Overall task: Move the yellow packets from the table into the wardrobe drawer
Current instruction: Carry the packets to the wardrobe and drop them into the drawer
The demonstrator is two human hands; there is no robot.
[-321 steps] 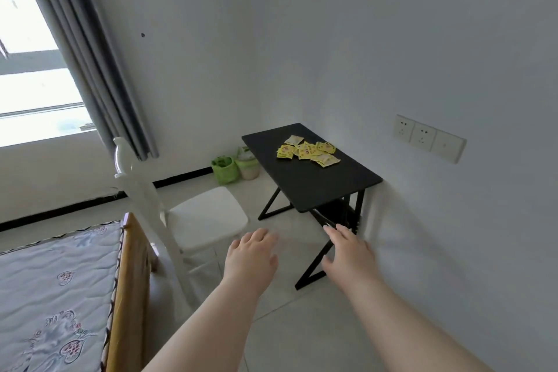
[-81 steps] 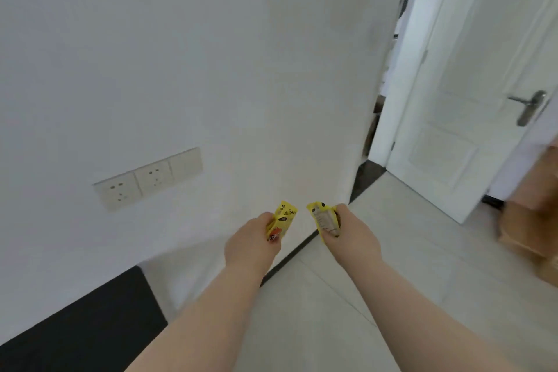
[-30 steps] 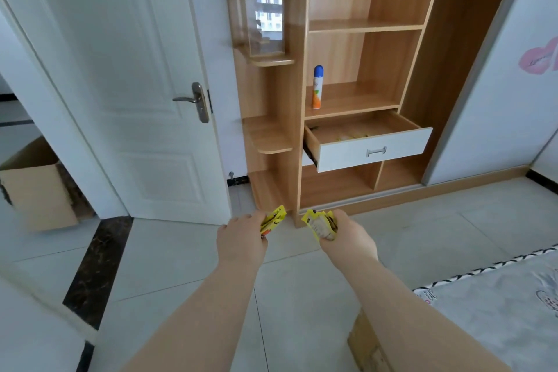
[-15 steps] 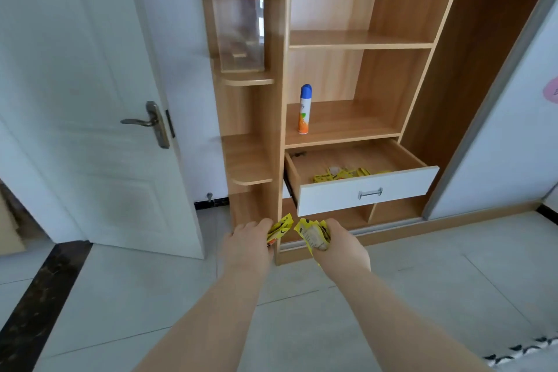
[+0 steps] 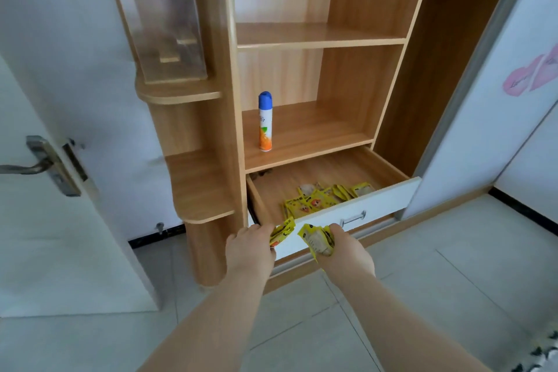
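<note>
The wardrobe drawer (image 5: 389, 201) stands pulled open, white front with a metal handle, and several yellow packets (image 5: 320, 199) lie inside near its front. My left hand (image 5: 250, 251) is closed around a yellow packet (image 5: 282, 231) just in front of the drawer's left corner. My right hand (image 5: 344, 251) grips a small bunch of yellow packets (image 5: 315, 240) right before the drawer front, below its rim. The table is out of view.
A blue-capped spray can (image 5: 265, 121) stands on the shelf above the drawer. A white door (image 5: 45, 175) with a metal handle hangs open at the left. A white sliding panel (image 5: 498, 100) borders the wardrobe on the right. Tiled floor lies below.
I have stepped closer to the wardrobe. Both hands, still holding packets, have come up to the front of the open drawer.
</note>
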